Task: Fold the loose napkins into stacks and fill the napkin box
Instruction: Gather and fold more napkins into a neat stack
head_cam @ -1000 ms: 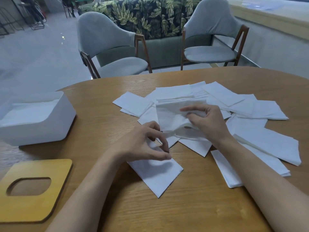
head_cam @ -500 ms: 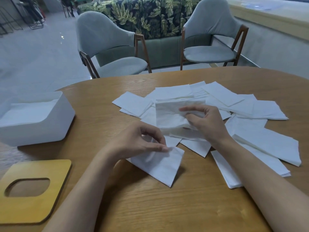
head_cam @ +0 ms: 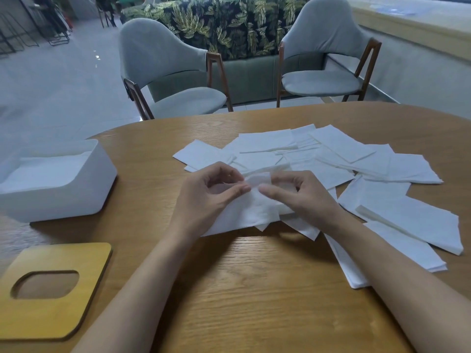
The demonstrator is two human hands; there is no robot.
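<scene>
Oval wooden table (head_cam: pixel 254 296) is noted as the work surface, with two grey upholstered chairs (head_cam: pixel 173 72) and a leaf-patterned sofa (head_cam: pixel 229 24) behind it.

One white paper napkin (head_cam: pixel 249 212) is held just above the table, in front of the person. Its upper edge is pinched between thumb and forefinger of the left hand (head_cam: pixel 209 197) and likewise of the right hand (head_cam: pixel 300 197). The fingertips of the two hands nearly meet at the middle of that edge. The remaining fingers are curled loosely.

The napkin's long axis is judged to run across the person, left to right, its lower left corner lying under the left wrist. It hangs towards the person from the pinched edge.

A heap of loose white napkins (head_cam: pixel 356 159) is spread beyond and to the right of the hands, touching the held sheet.

The open white plastic napkin box (head_cam: pixel 76 200) stands well apart to the left, nearer the left hand. White sheets appear to lie inside it. A yellow wooden lid with an oval cut-out (head_cam: pixel 76 314) lies flat, near the box on the person's side.

The fold is judged to be in hand; delivery to the box would call for a leftward carry.
</scene>
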